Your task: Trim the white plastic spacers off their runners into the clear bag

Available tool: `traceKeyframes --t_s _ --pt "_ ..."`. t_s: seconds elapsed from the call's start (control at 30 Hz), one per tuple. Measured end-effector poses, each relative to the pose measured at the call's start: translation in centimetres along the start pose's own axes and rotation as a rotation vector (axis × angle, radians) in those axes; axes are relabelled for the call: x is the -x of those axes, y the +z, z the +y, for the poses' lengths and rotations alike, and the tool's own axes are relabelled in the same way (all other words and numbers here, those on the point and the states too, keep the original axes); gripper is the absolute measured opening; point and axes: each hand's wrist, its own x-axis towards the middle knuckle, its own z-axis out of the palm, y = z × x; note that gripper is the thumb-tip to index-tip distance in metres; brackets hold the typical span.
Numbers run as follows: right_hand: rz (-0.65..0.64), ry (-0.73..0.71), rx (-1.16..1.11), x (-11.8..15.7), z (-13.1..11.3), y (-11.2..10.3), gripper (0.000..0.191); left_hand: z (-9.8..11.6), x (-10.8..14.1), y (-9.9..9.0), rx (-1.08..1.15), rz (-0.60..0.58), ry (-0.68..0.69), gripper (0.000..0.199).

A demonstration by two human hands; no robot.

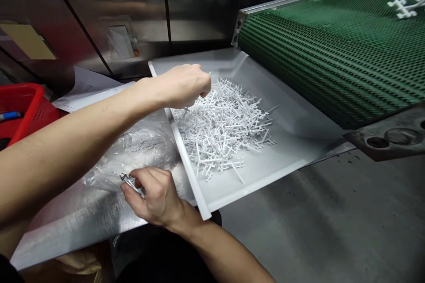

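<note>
My left hand point(191, 83) reaches across into the white tray point(254, 189), over the left side of a heap of thin white plastic pieces point(226, 119). Its fingers are curled closed and face away from me, so what they hold, if anything, is hidden. Lower down, outside the tray's left rim, my right hand point(154, 192) pinches slender pale pieces point(133, 184) between thumb and fingers. Their branched tips look dark. Under and behind this hand lies a clear plastic bag point(142, 143) on the metal table point(89, 216).
A green mesh conveyor belt point(332, 48) ends above the tray's right side, carrying white branched parts point(402, 9). A red basket point(36, 106) with a blue marker point(9, 116) stands at left. Printed papers point(86, 90) lie behind my left forearm. A metal panel point(139, 4) closes off the back.
</note>
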Motion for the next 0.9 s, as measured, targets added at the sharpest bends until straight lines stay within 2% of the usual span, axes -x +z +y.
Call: traceKeyframes --t_s 0.1,0.2,0.3,0.37,0.43,0.5,0.57,0.67,0.73,0.8,0.9 --pt "0.017 -0.012 -0.003 0.0 0.0 0.1 0.027 1.2 0.7 -0.6 -0.127 0.036 0.200 0.030" --pt "0.003 -0.003 0.005 0.0 0.1 0.0 0.027 1.2 1.4 -1.5 -0.126 0.245 0.253 0.032" --pt "0.004 0.036 -0.017 -0.2 0.0 -0.3 0.026 0.7 4.2 -2.6 0.191 0.576 0.112 0.014" --pt "0.049 0.078 -0.091 -0.4 -0.2 -0.8 0.022 0.7 7.9 -2.9 0.481 0.811 -0.067 0.016" --pt "0.101 0.128 -0.195 -0.5 -0.6 -1.4 0.015 1.0 12.8 -2.3 0.732 0.975 -0.288 0.020" --pt "0.115 0.184 -0.278 -0.7 -1.0 -2.0 0.011 2.0 18.1 -0.5 1.025 1.003 -0.482 0.026" --pt "0.112 0.257 -0.356 -1.0 -1.3 -2.4 0.011 3.4 22.7 2.3 1.316 0.927 -0.652 0.031" --pt "0.110 0.447 -0.614 -1.6 -1.7 -2.5 0.016 5.9 27.0 6.7 1.549 0.902 -0.842 0.032" --pt "0.105 0.566 -0.796 -2.1 -2.0 -2.2 0.024 7.2 28.2 8.5 1.570 0.879 -0.908 0.029" --pt "0.101 0.630 -0.875 -2.6 -2.2 -1.8 0.032 7.9 28.7 9.2 1.467 0.796 -0.921 0.023" --pt "0.091 0.656 -0.879 -3.2 -2.3 -1.2 0.034 7.4 29.0 8.6 1.119 0.631 -0.789 0.012"
